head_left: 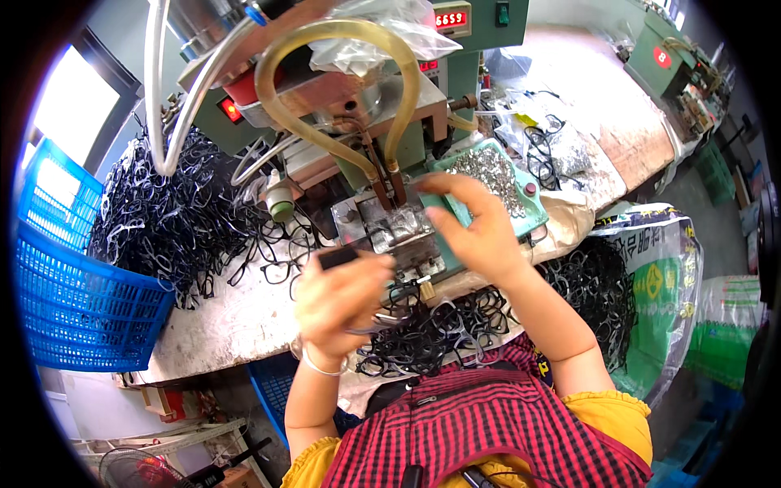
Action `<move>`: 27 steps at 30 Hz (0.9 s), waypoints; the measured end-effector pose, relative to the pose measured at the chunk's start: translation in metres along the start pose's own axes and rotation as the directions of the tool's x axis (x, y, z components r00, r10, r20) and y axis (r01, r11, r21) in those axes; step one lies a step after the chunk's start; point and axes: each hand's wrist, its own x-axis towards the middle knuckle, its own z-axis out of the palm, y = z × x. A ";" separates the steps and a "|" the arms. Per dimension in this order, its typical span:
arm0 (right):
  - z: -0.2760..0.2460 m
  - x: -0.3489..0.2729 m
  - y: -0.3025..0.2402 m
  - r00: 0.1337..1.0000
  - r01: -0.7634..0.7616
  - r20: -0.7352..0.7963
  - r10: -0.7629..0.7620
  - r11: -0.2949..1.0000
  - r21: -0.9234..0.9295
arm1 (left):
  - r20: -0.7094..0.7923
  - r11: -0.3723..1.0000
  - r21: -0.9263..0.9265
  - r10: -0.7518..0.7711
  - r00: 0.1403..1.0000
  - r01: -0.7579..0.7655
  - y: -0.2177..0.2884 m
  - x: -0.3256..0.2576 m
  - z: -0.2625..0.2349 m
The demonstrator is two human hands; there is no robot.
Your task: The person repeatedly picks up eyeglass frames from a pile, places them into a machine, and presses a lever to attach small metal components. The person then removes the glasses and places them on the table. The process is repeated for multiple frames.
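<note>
Two hands work at the metal fixture (396, 232): the left hand (342, 297) pinches a black eyeglass frame (338, 258) just before it, steadying it, while the right hand (476, 228) hovers half-curled, fingertips (431, 183) above the fixture.

- Frames (175, 220): black, heaped in a tangled pile.
- Crate (73, 301): bright blue mesh.
- Tray (521, 203): teal green, filled with silvery metal bits (492, 172).
- Hose (338, 81): yellowish, see-through.
- Machine (480, 28): green casing, red glowing digits.
- Button (231, 110): red.
- Apron (480, 431): red and black check.
- Sleeves (618, 415): yellow.
- Bracelet (319, 368): white.
- Sack (659, 285): white with green and yellow print.
- Tabletop (236, 317): pale grey, stained.
- Left grip (342, 297) holds a black piece (338, 258).
</note>
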 end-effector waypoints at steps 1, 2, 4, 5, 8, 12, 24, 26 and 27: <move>-0.008 0.003 0.015 0.997 0.066 -0.013 -0.074 0.951 -0.303 | 0.024 0.994 -0.028 0.110 0.994 -0.109 -0.006 -0.006 0.009; -0.015 -0.004 0.047 0.998 -0.027 -0.057 -0.004 0.841 -0.540 | 0.123 0.986 -0.005 0.163 0.979 -0.164 -0.002 0.000 0.013; -0.032 -0.017 0.085 0.993 -0.120 -0.106 0.059 0.619 -0.776 | 0.251 0.981 0.057 0.165 0.954 -0.184 0.000 0.000 0.016; -0.039 -0.022 0.096 0.993 -0.103 -0.116 0.026 0.666 -0.739 | 0.184 0.980 0.035 0.187 0.965 -0.197 -0.006 -0.004 0.022; -0.044 -0.029 0.108 0.987 -0.082 -0.155 -0.030 0.741 -0.667 | 0.194 0.986 0.015 0.160 0.968 -0.166 -0.006 -0.003 0.021; -0.035 -0.026 0.105 0.992 0.050 -0.051 -0.116 0.727 -0.685 | 0.174 0.990 -0.009 0.142 0.974 -0.143 -0.005 0.000 0.023; -0.057 -0.026 0.103 0.869 -0.315 -0.353 0.348 0.937 0.150 | -0.248 0.949 0.235 -0.151 0.957 0.210 0.005 -0.097 -0.013; -0.065 -0.038 0.103 0.789 -0.316 -0.420 0.448 0.883 0.347 | -0.484 0.783 0.347 -0.322 0.814 0.517 -0.002 -0.092 -0.037; -0.059 -0.043 0.115 0.790 -0.293 -0.424 0.442 0.881 0.371 | -0.404 0.756 0.420 -0.339 0.849 0.502 -0.014 -0.091 -0.048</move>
